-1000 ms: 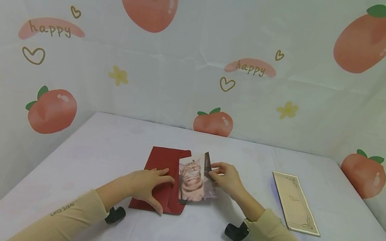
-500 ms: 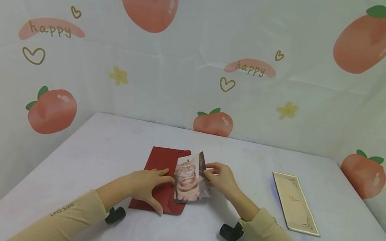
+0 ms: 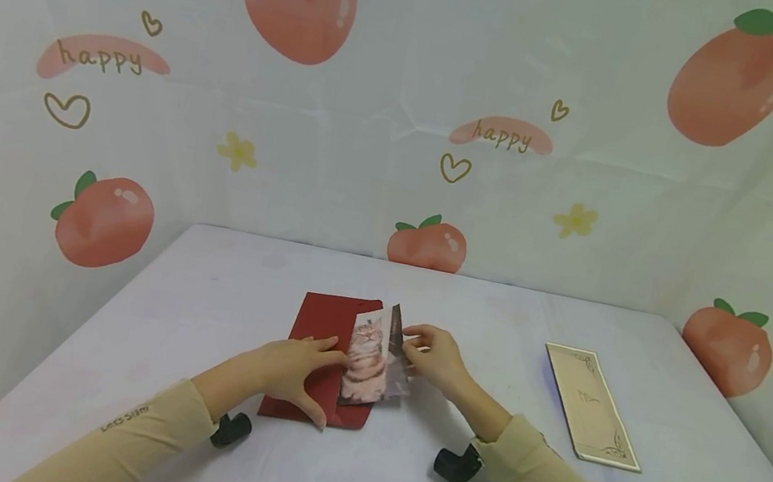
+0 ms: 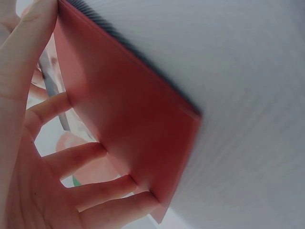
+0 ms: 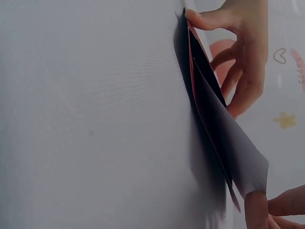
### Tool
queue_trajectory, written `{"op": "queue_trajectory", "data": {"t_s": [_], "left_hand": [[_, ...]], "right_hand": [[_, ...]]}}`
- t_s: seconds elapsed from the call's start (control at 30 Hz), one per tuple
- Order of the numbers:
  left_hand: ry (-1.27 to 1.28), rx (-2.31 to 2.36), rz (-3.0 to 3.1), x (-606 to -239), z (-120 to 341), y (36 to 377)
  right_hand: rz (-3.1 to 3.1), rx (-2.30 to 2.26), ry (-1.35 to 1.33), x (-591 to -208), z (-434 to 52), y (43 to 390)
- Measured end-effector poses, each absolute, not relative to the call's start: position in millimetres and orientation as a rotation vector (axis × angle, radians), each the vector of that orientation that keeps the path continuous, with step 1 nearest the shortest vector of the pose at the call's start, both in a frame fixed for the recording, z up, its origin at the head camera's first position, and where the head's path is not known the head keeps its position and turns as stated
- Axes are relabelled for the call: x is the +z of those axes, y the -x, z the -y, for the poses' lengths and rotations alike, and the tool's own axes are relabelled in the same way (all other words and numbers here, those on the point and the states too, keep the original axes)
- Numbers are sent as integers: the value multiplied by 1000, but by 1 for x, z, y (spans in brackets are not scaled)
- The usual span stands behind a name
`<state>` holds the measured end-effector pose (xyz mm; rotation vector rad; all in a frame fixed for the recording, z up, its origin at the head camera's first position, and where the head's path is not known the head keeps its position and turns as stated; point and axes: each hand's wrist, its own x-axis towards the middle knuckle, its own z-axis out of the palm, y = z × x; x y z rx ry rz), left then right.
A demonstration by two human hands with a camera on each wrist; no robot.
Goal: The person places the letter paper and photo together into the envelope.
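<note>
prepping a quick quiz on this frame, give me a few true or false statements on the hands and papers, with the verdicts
1. The left hand touches the red envelope. True.
2. The beige card lies to the right of the right hand. True.
3. The right hand pinches the beige card. False: it pinches the sheets with the cat picture.
4. The envelope's mouth is shut. False: the right wrist view shows it open.
</note>
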<state>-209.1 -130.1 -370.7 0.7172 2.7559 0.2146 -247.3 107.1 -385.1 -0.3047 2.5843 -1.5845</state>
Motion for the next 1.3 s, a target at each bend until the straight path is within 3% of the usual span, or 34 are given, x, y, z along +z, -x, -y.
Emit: {"op": "queue_trajectory", "data": {"t_s": [0.93,1.17,1.3], "left_hand": [[-739,204,-2756,-372,130,210],[-725,213,-2757,-372,130,210],[-714,211,-2755,-372,130,210]], "right_hand": [[-2535,-1646,325,-393,-88,249],[-2506,-1683,479,-401,-89,251],[-2517,-1649,380,-394,-83,247]]}}
